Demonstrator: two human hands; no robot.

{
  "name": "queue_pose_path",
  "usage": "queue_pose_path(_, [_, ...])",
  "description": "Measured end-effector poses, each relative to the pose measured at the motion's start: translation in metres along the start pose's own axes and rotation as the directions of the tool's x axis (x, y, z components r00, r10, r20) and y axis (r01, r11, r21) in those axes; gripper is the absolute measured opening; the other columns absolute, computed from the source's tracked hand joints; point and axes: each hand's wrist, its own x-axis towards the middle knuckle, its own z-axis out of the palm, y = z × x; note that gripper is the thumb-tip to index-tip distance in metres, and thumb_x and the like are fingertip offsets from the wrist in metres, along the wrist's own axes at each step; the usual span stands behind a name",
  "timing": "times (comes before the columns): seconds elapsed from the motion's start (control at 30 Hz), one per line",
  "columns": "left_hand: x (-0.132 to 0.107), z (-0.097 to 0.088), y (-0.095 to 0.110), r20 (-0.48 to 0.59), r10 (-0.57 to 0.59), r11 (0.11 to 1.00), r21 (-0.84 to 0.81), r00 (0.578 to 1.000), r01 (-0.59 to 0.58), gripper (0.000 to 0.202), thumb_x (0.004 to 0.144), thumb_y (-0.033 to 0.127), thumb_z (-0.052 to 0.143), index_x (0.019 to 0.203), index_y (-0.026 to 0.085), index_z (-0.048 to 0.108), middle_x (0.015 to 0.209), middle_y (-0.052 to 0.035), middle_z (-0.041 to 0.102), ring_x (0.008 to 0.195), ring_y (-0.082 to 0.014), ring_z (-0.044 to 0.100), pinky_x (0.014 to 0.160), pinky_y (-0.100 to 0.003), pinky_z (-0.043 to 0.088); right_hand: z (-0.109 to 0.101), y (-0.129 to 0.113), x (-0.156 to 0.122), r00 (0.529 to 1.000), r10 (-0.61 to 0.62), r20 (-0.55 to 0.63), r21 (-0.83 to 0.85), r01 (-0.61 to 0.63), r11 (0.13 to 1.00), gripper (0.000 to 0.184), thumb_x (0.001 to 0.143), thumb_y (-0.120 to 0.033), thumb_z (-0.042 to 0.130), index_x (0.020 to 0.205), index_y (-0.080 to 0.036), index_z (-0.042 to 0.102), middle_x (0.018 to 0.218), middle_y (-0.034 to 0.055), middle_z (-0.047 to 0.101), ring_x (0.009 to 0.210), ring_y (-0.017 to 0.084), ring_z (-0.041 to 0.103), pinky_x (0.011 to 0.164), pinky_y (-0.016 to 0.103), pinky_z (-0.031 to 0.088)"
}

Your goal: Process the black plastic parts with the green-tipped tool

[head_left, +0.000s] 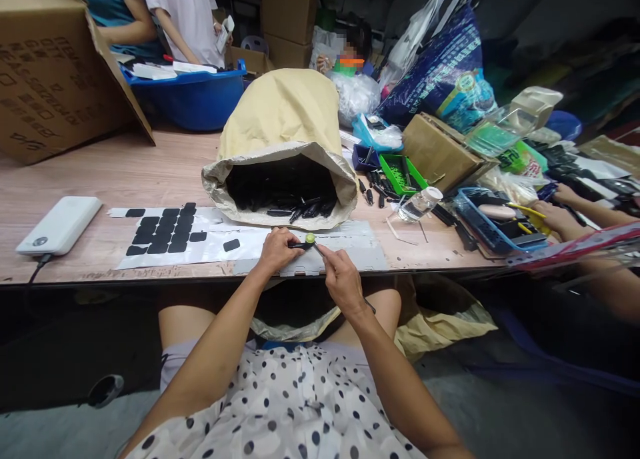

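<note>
Both your hands meet at the near edge of the bench [175,158], over a grey board [364,244] that probably spares the surface. Your left hand [276,251] pinches a small black piece [299,246], seemingly to steady it beside a yellow-green disc [310,238]; whether those two are joined, I cannot tell. Your right hand [345,280] grips a thin dark stick [317,246], forefinger stretched along it, likely for control. Just beyond, the sack [285,109] lies with its mouth towards you, presumably keeping its black parts [313,208] within reach. Dark stickers [163,231] on a white sheet [213,254] lie left along that edge.
</note>
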Motion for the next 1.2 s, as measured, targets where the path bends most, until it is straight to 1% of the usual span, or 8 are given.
queue_pose_path(0.3, [-0.004, -0.002, 0.003, -0.005, 0.027, 0.997, 0.071, 1.0, -0.027, 0.013, 0.074, 0.032, 0.076, 0.084, 0.024, 0.075, 0.089, -0.0037, 0.068, 0.096, -0.0264, 0.058, 0.087, -0.039, 0.05, -0.011, 0.051, 0.039, 0.998, 0.01, -0.055, -0.238, -0.023, 0.971, 0.035, 0.097, -0.022, 0.049, 0.123, -0.028, 0.072, 0.095, 0.0063, 0.065, 0.086, 0.02, 0.06, 0.072, 0.03, 0.046])
queue_pose_path(0.47, [-0.004, 0.0, 0.0, 0.008, 0.034, 0.997, 0.07, 0.999, -0.035, 0.012, 0.077, 0.032, 0.074, 0.085, 0.024, 0.073, 0.087, -0.003, 0.064, 0.093, -0.0256, 0.057, 0.084, -0.039, 0.049, -0.006, 0.09, 0.055, 0.996, -0.09, -0.002, -0.353, 0.083, 0.932, 0.029, 0.092, -0.018, 0.056, 0.11, -0.026, 0.077, 0.088, 0.0061, 0.064, 0.086, 0.022, 0.054, 0.075, 0.031, 0.041])
queue_pose_path(0.73, [-0.007, -0.004, -0.001, -0.038, 0.139, 0.987, 0.082, 0.99, -0.135, 0.011, 0.087, 0.032, 0.066, 0.089, 0.023, 0.07, 0.089, -0.0037, 0.065, 0.09, -0.0238, 0.056, 0.085, -0.038, 0.047, 0.006, 0.099, 0.049, 0.996, -0.058, -0.071, -0.304, 0.034, 0.952, 0.024, 0.093, -0.024, 0.055, 0.106, -0.025, 0.076, 0.091, 0.0068, 0.062, 0.087, 0.023, 0.05, 0.078, 0.033, 0.041])
queue_pose_path(0.87, [-0.038, -0.005, 0.022, -0.043, 0.411, 0.912, 0.011, 0.911, -0.411, 0.021, 0.097, 0.035, 0.053, 0.098, 0.019, 0.067, 0.095, -0.0077, 0.069, 0.09, -0.0229, 0.059, 0.086, -0.038, 0.047, 0.007, 0.099, 0.05, 0.996, -0.049, -0.068, -0.307, 0.026, 0.951, 0.023, 0.093, -0.024, 0.056, 0.105, -0.025, 0.076, 0.091, 0.0068, 0.062, 0.088, 0.023, 0.05, 0.078, 0.033, 0.041])
queue_pose_path(0.97, [-0.071, 0.017, 0.033, 0.228, 0.547, 0.836, -0.102, 0.805, -0.539, 0.026, 0.099, 0.039, 0.049, 0.105, 0.021, 0.067, 0.094, -0.0065, 0.072, 0.089, -0.0209, 0.064, 0.084, -0.034, 0.048, 0.007, 0.099, 0.049, 0.996, -0.049, -0.075, -0.31, 0.023, 0.951, 0.024, 0.092, -0.024, 0.056, 0.105, -0.025, 0.075, 0.092, 0.007, 0.062, 0.089, 0.023, 0.05, 0.079, 0.034, 0.041])
queue_pose_path(1.03, [-0.086, 0.042, 0.028, 0.43, 0.399, 0.905, -0.046, 0.809, -0.422, 0.025, 0.097, 0.039, 0.051, 0.104, 0.023, 0.068, 0.098, -0.0067, 0.074, 0.095, -0.0233, 0.068, 0.087, -0.035, 0.049, 0.008, 0.1, 0.049, 0.995, -0.052, -0.079, -0.312, 0.025, 0.95, 0.024, 0.093, -0.025, 0.055, 0.105, -0.025, 0.075, 0.092, 0.0071, 0.062, 0.089, 0.023, 0.05, 0.078, 0.034, 0.041])
queue_pose_path(1.1, [-0.091, 0.068, 0.01, 0.537, 0.066, 0.988, 0.084, 0.841, -0.131, 0.024, 0.094, 0.037, 0.053, 0.104, 0.023, 0.07, 0.106, -0.0087, 0.076, 0.102, -0.0277, 0.07, 0.088, -0.038, 0.051, 0.009, 0.1, 0.048, 0.995, -0.056, -0.083, -0.314, 0.027, 0.949, 0.024, 0.093, -0.025, 0.055, 0.104, -0.025, 0.075, 0.092, 0.0073, 0.062, 0.088, 0.024, 0.05, 0.078, 0.034, 0.041])
queue_pose_path(1.2, [-0.089, 0.097, -0.024, 0.501, -0.315, 0.949, 0.187, 0.806, 0.255, 0.027, 0.089, 0.032, 0.057, 0.109, 0.023, 0.072, 0.116, -0.0125, 0.076, 0.111, -0.0347, 0.069, 0.089, -0.043, 0.054, 0.01, 0.1, 0.049, 0.995, -0.059, -0.081, -0.323, 0.03, 0.946, 0.024, 0.093, -0.025, 0.054, 0.105, -0.025, 0.075, 0.092, 0.0075, 0.061, 0.089, 0.024, 0.05, 0.078, 0.034, 0.041])
